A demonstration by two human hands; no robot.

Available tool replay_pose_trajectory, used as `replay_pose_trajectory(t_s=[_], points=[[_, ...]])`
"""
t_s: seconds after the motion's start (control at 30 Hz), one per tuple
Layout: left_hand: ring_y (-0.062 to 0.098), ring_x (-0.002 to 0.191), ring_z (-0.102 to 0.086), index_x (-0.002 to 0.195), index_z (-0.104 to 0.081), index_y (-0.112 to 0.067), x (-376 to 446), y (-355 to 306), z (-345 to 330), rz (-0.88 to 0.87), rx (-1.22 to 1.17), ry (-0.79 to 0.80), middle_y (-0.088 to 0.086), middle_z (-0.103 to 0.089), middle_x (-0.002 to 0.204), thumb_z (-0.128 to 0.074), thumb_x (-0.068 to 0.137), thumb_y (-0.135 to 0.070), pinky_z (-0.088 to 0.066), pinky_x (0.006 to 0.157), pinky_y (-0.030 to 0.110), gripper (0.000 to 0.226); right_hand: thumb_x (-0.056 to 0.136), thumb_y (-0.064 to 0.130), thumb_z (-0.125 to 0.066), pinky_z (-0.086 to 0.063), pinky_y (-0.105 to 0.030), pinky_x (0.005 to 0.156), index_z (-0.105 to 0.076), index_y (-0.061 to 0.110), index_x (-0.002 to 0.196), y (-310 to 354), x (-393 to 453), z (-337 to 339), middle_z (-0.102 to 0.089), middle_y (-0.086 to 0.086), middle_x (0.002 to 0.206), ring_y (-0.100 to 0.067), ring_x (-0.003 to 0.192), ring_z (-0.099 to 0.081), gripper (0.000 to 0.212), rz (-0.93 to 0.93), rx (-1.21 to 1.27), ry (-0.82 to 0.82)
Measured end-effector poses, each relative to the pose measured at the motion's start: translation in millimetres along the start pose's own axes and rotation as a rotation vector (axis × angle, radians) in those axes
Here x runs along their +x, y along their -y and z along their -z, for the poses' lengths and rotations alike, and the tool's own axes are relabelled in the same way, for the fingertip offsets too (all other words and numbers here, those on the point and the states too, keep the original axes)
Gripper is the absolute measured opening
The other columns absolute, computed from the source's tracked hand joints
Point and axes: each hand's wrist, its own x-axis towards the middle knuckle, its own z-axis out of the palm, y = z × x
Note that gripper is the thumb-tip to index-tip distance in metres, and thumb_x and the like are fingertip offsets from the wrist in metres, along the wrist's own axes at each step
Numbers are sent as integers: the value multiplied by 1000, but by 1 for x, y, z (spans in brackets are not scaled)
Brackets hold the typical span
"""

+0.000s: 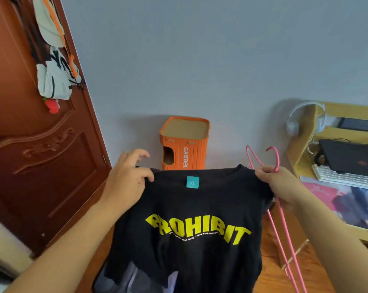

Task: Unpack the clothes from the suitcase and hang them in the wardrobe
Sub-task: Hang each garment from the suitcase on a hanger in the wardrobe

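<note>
The left hand (129, 180) pinched one shoulder of the black T-shirt (191, 225) at 9 o'clock of its collar, while the right hand (278, 185) gripped the other shoulder at 3 o'clock together with two pink hangers (273, 210). The shirt hung spread between them, long axis running 12 to 6, collar up, showing a teal "XL" tag (192, 182) and yellow "PROHIBIT". Beyond it at 12 o'clock stood an orange "GAMBOL" box (185, 144) against the bare wall (200, 60), a wooden door (41, 155) at 9 o'clock, a desk (305, 132) at 3 o'clock.
</note>
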Motion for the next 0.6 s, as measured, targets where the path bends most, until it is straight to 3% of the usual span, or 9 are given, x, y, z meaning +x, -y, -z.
replay_pose_trajectory(t_s=[0.1,0.2,0.27,0.3,0.37,0.43,0.53,0.57,0.6], points=[[28,91,-60,93,-80,-20,0,-17,8,102,194,-20,7,-54,128,-72,78,9,-45,57,33,34,103,19,-54,-44,-38,75,-67,-2,92,-15,-2,-6,-62,-15,82,-26,79,-56,27,-2,27,47],[23,89,-57,124,-70,-26,0,-33,11,291,197,25,4,-41,137,-67,88,0,-47,59,32,44,103,17,-52,-49,-35,71,-68,7,80,-25,-7,-10,-68,-10,75,-22,72,-63,30,-3,59,77],[25,107,-54,137,-58,-28,-1,-41,14,325,276,125,6,-36,139,-66,90,-4,-49,64,32,54,104,16,-51,-56,-44,77,-69,5,83,-32,-11,-12,-73,-20,87,-30,79,-69,29,-21,127,134],[23,105,-54,142,-50,-30,-2,-44,15,329,306,188,7,-34,134,-65,90,-5,-47,62,27,60,103,17,-52,-55,-52,85,-69,1,88,-35,-10,-11,-71,-27,95,-38,88,-70,28,-39,131,150],[15,80,-55,150,-31,-31,-1,-47,16,316,351,357,4,-29,119,-61,91,-4,-39,53,21,72,103,18,-52,-49,-60,98,-70,2,96,-44,-6,-10,-69,-29,103,-45,100,-67,25,-60,100,157],[17,68,-56,154,-15,-32,5,-50,18,305,330,520,2,-27,114,-56,93,-2,-48,54,28,80,102,18,-53,-48,-58,102,-72,21,112,-52,-3,-7,-72,-20,103,-37,100,-69,22,-15,-42,141],[23,74,-60,158,-7,-35,24,-53,20,313,224,721,3,-32,118,-50,94,2,-55,59,35,85,101,24,-54,-56,-45,81,-34,36,150,-46,-5,-5,-72,-14,100,-27,82,-72,54,97,-286,112],[25,75,-61,159,-3,-37,30,-53,19,311,213,763,5,-32,124,-50,95,2,-55,59,36,89,103,25,-52,-54,-39,70,-30,35,150,-38,-10,-3,-74,-7,88,-21,68,-69,53,134,-274,107],[26,76,-62,160,1,-37,36,-55,17,311,215,808,7,-30,132,-49,95,3,-55,59,36,92,104,26,-50,-50,-35,63,-40,34,142,-29,-15,0,-70,2,74,-14,55,-62,40,188,-267,102]])
